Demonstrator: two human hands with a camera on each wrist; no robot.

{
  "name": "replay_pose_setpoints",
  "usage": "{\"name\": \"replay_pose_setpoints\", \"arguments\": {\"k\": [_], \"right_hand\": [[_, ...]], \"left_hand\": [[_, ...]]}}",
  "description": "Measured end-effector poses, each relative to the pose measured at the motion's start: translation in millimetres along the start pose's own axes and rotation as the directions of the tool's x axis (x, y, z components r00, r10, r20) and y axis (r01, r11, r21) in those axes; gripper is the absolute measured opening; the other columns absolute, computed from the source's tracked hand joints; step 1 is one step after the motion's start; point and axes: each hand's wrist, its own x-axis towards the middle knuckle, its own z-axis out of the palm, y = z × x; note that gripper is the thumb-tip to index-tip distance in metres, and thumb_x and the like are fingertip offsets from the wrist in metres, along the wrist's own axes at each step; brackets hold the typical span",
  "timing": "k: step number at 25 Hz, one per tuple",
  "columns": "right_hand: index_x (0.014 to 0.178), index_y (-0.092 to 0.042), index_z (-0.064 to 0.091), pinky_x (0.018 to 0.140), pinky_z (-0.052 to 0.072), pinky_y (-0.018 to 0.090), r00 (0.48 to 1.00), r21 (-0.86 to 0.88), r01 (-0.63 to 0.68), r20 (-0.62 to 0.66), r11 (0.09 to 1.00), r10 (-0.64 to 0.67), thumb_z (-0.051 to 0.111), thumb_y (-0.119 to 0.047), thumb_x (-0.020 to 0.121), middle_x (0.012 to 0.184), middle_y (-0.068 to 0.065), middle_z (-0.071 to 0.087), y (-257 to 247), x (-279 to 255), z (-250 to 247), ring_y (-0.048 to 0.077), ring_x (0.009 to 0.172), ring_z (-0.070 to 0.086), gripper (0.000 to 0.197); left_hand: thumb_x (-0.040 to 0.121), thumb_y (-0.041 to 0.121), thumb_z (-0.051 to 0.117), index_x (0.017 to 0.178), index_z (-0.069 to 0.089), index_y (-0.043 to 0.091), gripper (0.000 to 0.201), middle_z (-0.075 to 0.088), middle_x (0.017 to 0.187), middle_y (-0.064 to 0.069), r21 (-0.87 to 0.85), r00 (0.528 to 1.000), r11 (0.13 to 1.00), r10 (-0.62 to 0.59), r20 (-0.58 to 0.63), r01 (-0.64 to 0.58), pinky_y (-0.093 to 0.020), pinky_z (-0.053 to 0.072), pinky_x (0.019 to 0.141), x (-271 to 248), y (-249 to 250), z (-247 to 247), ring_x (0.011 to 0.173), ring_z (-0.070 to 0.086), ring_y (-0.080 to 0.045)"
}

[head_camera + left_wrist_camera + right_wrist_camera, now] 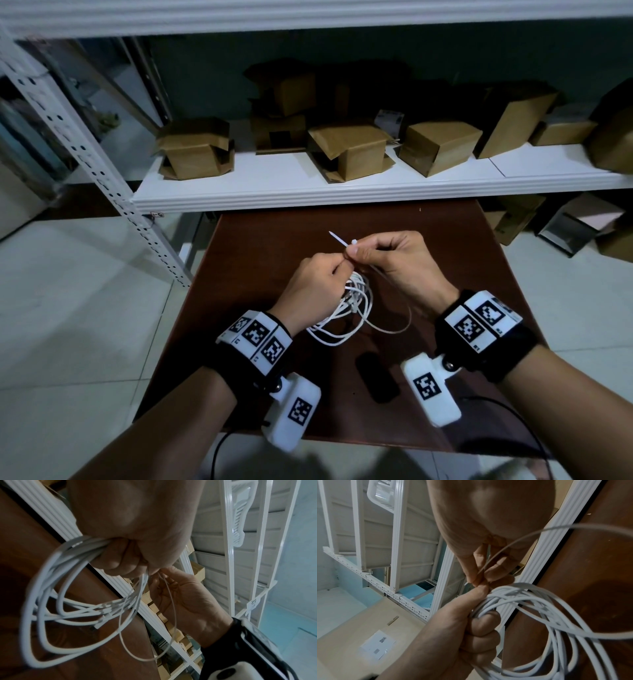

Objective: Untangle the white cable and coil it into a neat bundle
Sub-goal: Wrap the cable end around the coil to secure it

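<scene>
The white cable [356, 308] is gathered into several loose loops above the brown table [274, 236]. My left hand [329, 274] grips the top of the coil in a fist, as the left wrist view shows with the cable [51, 588] hanging below the left hand [123, 555]. My right hand [356, 251] pinches a thin white zip tie [339, 238] right beside the left fingers. The tie's pointed end sticks up to the left. Its long thin strap [174, 615] curves down and around under the coil. In the right wrist view the right hand [479, 574] pinches the zip tie [522, 538] above the cable [556, 615] held by the left hand [462, 628].
A black oblong object [376, 377] lies on the table near its front edge. Behind the table runs a white metal shelf [342, 195] carrying several cardboard boxes [349, 150]. More boxes [582, 226] sit on the tiled floor to the right.
</scene>
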Motion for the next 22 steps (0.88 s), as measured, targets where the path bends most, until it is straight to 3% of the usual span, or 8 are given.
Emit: {"name": "replay_pose_setpoints", "arguments": {"k": [2, 4, 7, 11, 15, 17, 19, 22], "right_hand": [[0.094, 0.018, 0.072, 0.071, 0.055, 0.024, 1.000, 0.016, -0.017, 0.001, 1.000, 0.017, 0.078, 0.001, 0.085, 0.089, 0.031, 0.071, -0.8, -0.9, 0.1, 0.025, 0.078, 0.064, 0.020], [0.094, 0.016, 0.073, 0.070, 0.054, 0.026, 1.000, 0.028, -0.008, -0.017, 1.000, 0.009, 0.078, 0.000, 0.085, 0.085, 0.030, 0.070, -1.6, -0.5, 0.7, 0.026, 0.075, 0.062, 0.018], [0.093, 0.011, 0.075, 0.063, 0.053, 0.025, 0.999, 0.041, 0.016, -0.049, 0.999, -0.014, 0.076, -0.001, 0.088, 0.073, 0.017, 0.069, -2.3, 0.5, 1.7, 0.022, 0.067, 0.059, 0.013], [0.094, 0.014, 0.073, 0.054, 0.050, 0.021, 0.997, 0.058, 0.061, -0.055, 0.996, -0.058, 0.073, 0.001, 0.090, 0.071, 0.020, 0.068, -3.0, -1.5, 2.8, 0.018, 0.056, 0.055, 0.014], [0.093, 0.008, 0.075, 0.049, 0.045, 0.018, 0.998, -0.014, 0.051, -0.025, 0.999, -0.051, 0.070, 0.000, 0.092, 0.070, 0.010, 0.073, -4.2, -2.6, 5.3, 0.011, 0.053, 0.056, 0.009], [0.100, 0.012, 0.071, 0.045, 0.042, 0.018, 1.000, -0.003, 0.021, 0.005, 1.000, -0.021, 0.065, -0.002, 0.097, 0.072, 0.015, 0.074, -5.8, -3.1, 4.8, 0.012, 0.048, 0.054, 0.015], [0.107, 0.016, 0.065, 0.042, 0.039, 0.018, 0.999, 0.025, -0.020, 0.025, 0.999, 0.019, 0.059, -0.003, 0.101, 0.064, 0.018, 0.070, -8.7, -4.1, 3.7, 0.015, 0.041, 0.051, 0.021], [0.106, 0.016, 0.065, 0.040, 0.039, 0.019, 0.998, -0.002, -0.049, 0.037, 0.999, 0.049, 0.057, -0.004, 0.102, 0.054, 0.018, 0.064, -12.0, -5.4, 3.9, 0.019, 0.037, 0.050, 0.022]], "left_hand": [[0.105, 0.032, 0.054, 0.064, 0.044, 0.014, 0.046, 0.041, 0.049, 0.006, 0.011, 1.000, 1.000, -0.015, -0.011, 0.015, -0.035, 0.028, 0.053, 0.2, -0.4, 0.6, 0.052, 0.038, -0.016], [0.104, 0.031, 0.052, 0.064, 0.041, 0.013, 0.045, 0.037, 0.049, 0.007, -0.039, 0.999, 0.999, -0.010, -0.030, 0.009, -0.035, 0.027, 0.051, 1.2, -2.1, 1.3, 0.050, 0.035, -0.012], [0.102, 0.034, 0.047, 0.071, 0.052, 0.009, 0.041, 0.040, 0.052, 0.008, -0.118, 0.996, 0.993, 0.007, -0.086, -0.017, -0.036, 0.030, 0.053, 3.8, -1.8, -0.2, 0.051, 0.036, -0.010], [0.106, 0.026, 0.050, 0.066, 0.055, 0.016, 0.041, 0.043, 0.049, 0.010, -0.153, 0.989, 0.988, -0.014, -0.146, -0.009, -0.032, 0.030, 0.051, 6.0, -1.7, -3.6, 0.048, 0.037, -0.005], [0.105, 0.024, 0.050, 0.080, 0.068, 0.008, 0.035, 0.046, 0.047, 0.013, -0.214, 0.982, 0.976, -0.070, -0.173, 0.032, -0.031, 0.030, 0.052, 8.8, -5.3, -6.6, 0.046, 0.038, -0.003], [0.103, 0.029, 0.048, 0.084, 0.068, 0.005, 0.036, 0.045, 0.046, 0.013, -0.259, 0.982, 0.965, -0.097, -0.162, 0.052, -0.032, 0.029, 0.054, 9.2, -7.3, -6.5, 0.046, 0.037, -0.005], [0.100, 0.032, 0.046, 0.088, 0.067, 0.003, 0.038, 0.044, 0.046, 0.013, -0.291, 0.982, 0.954, -0.115, -0.151, 0.067, -0.032, 0.029, 0.055, 9.0, -7.5, -5.5, 0.044, 0.037, -0.003], [0.104, 0.026, 0.047, 0.091, 0.071, 0.006, 0.034, 0.047, 0.043, 0.013, -0.312, 0.981, 0.946, -0.133, -0.144, 0.083, -0.030, 0.028, 0.051, 9.6, -4.4, -5.8, 0.040, 0.039, 0.000]]}}
